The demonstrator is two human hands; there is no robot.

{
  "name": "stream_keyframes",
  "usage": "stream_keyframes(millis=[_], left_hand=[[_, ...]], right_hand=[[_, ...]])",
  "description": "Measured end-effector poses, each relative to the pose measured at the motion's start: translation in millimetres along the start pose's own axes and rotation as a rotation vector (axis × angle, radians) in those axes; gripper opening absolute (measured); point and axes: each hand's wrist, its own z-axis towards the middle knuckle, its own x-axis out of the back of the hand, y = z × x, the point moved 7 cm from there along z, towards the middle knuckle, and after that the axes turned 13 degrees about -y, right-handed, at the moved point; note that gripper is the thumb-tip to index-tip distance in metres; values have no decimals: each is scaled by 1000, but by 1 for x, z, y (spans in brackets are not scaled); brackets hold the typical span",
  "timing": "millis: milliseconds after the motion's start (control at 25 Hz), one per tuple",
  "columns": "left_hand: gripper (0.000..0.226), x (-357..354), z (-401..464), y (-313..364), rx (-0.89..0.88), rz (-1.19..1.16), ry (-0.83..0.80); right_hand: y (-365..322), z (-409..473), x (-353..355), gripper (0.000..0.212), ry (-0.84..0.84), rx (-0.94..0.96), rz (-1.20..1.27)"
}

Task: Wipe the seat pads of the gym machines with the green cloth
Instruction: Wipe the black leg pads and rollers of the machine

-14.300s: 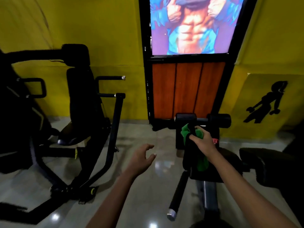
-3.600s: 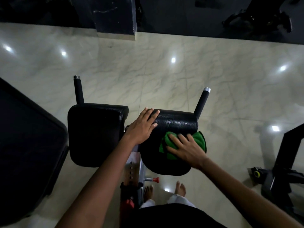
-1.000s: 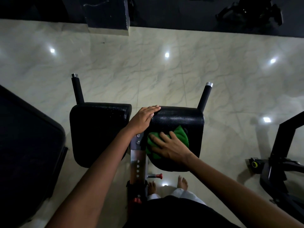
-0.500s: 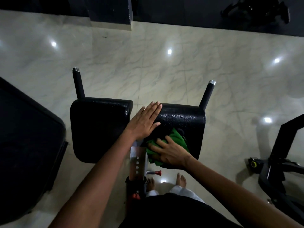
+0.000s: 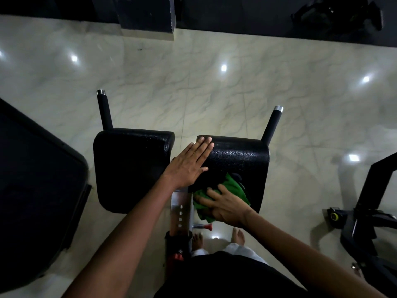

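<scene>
Green cloth (image 5: 233,188): lay bunched at near inner corner of right seat pad (image 5: 240,160); soft and light, I judged it best handled by a flat press.
Right hand (image 5: 223,206): my fingers spread, pressing cloth down.
Left hand (image 5: 189,164): flat, fingers straight, braced on pad's inner edge.
Left seat pad (image 5: 131,166): untouched.
Labels: none readable.

A left hand (image 5: 189,164) is lying flat, fingers straight, on the near left edge of a black textured padded seat pad (image 5: 240,160). A right hand (image 5: 223,206) is pressing a crumpled green cloth (image 5: 232,188) against that pad's near corner. A second black padded seat pad (image 5: 129,168) is sitting just beside it, over a glossy pale marble-patterned tile floor (image 5: 214,100).
</scene>
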Motion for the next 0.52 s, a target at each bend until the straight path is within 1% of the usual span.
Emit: stream_keyframes(millis=[40,120,200,240,320,360,400,440,520], left_hand=[[64,1,1,1,4,3,-4],[64,3,1,2,16,3,-23],[64,3,0,4,32,19,-36],[64,3,0,4,39,23,-37],[64,4,0,4,41,14,-29],[64,3,0,3,34,15,-22],[64,2,-1,3,24,24,-13],[64,2,0,3,14,32,-6],[65,3,1,3,-2,42,-8]], right_hand=[[0,0,-6,40,-5,-9,-3],[-9,-13,-23,43,-40,38,39],[-19,-33,-37,45,-4,101,74],[-20,-41,-41,38,-8,152,75],[-14,-48,-39,12,-25,262,43],[-8,-45,-34,8,-34,242,17],[-3,-39,-31,8,-60,183,9],[1,-36,-29,8,-46,136,9],[2,-35,-35,13,-36,106,13]])
